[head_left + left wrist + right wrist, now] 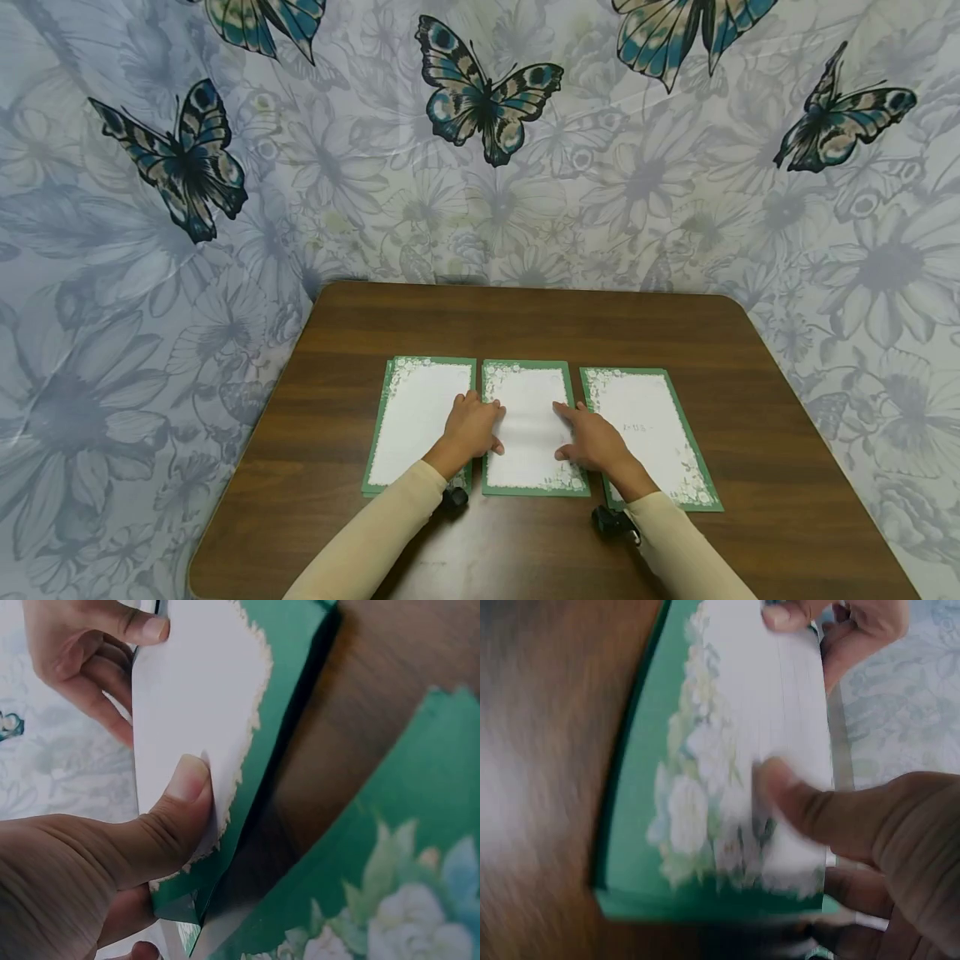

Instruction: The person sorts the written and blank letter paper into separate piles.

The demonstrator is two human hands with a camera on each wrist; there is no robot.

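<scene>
In the head view, three green-bordered sheets are lying in a row on the brown table (480,321): the left sheet (416,417), with a second edge showing beneath it, the middle sheet (527,425), and the right sheet (637,417), which is carrying a faint line of marks. The left hand (471,425) is reaching over the right side of the left sheet to the middle one, while the right hand (595,437) is meeting its other side; a soft band of shadow is crossing the page between them. Cream sleeves (375,537) are covering the forearms, and dark devices (454,498) are sitting at both wrists. Behind the table a wall (675,217) is showing pale grey flowers and teal-and-black butterflies (487,96). In the left wrist view, the left hand is pinching the middle sheet — its thumb is lying on the white face, its fingers are passing behind the edge — and a strip of wood is separating this sheet from its flowered neighbour. In the right wrist view, the right hand is holding the opposite side the same way, its blurred thumb lying over the page; white flowers are running along the green border, and bare tabletop is filling the left.
</scene>
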